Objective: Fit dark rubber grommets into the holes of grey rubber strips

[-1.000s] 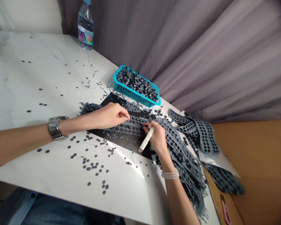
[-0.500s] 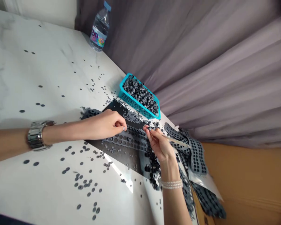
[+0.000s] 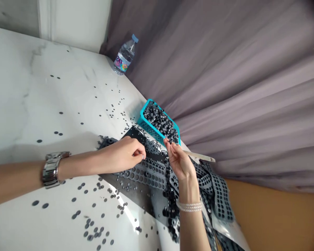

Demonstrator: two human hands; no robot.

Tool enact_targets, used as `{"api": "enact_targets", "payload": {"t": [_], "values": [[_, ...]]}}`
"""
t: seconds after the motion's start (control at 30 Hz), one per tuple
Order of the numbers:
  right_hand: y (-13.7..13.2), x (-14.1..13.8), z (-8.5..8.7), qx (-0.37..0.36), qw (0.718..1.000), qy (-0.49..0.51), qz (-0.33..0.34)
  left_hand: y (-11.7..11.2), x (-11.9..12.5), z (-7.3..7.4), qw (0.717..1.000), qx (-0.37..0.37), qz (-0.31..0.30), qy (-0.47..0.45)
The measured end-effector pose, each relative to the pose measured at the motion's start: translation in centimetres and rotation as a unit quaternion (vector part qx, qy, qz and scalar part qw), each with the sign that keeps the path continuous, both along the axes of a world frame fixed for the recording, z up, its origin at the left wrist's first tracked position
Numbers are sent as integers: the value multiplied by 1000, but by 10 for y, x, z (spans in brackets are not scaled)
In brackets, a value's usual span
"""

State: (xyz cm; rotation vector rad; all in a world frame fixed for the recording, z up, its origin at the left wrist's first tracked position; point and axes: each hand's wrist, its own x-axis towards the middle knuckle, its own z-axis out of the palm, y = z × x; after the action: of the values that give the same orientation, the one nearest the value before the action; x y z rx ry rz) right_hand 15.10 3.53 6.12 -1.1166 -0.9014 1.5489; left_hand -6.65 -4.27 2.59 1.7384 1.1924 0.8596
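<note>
My left hand (image 3: pixel 129 153) is closed, fingers curled, above a grey rubber sheet (image 3: pixel 149 174) with rows of round holes; whatever its fingertips hold is hidden. My right hand (image 3: pixel 182 162) has its palm turned up, close to the front corner of a turquoise basket (image 3: pixel 152 130). A pale, flat stick (image 3: pixel 201 156) is gripped in it and sticks out to the right. Something small and dark shows at its fingertips, too small to name. Small black rubber rings (image 3: pixel 159 120) fill the basket.
Small dark discs (image 3: pixel 95 230) are scattered over the white marbled table (image 3: pixel 13 115). Black pieces (image 3: pixel 171 209) lie heaped beside my right wrist. More perforated sheets (image 3: pixel 221 198) are piled at the right edge. A water bottle (image 3: pixel 124 57) stands at the back by a grey curtain (image 3: pixel 225 87).
The view has tipped, so the scene sits lower in it. My right hand has moved from over the sheet toward the basket, stick still held. My left hand stays over the sheet.
</note>
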Motion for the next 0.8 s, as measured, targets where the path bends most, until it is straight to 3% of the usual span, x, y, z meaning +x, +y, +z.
{"api": "enact_targets", "payload": {"t": [0.33, 0.6, 0.7, 0.8], "values": [[-10, -20, 8, -22, 999, -5, -37, 1, 0, -5, 1000, -2, -7, -9], [-6, -23, 9, 6, 998, -16, -57, -1, 2, -5, 1000, -5, -8, -16], [-11, -6, 8, 44, 996, -51, -52, -1, 2, -7, 1000, -4, -9, -4], [-30, 37, 6, 91, 976, -188, -52, -1, 1, -10, 1000, -1, -9, 6]]}}
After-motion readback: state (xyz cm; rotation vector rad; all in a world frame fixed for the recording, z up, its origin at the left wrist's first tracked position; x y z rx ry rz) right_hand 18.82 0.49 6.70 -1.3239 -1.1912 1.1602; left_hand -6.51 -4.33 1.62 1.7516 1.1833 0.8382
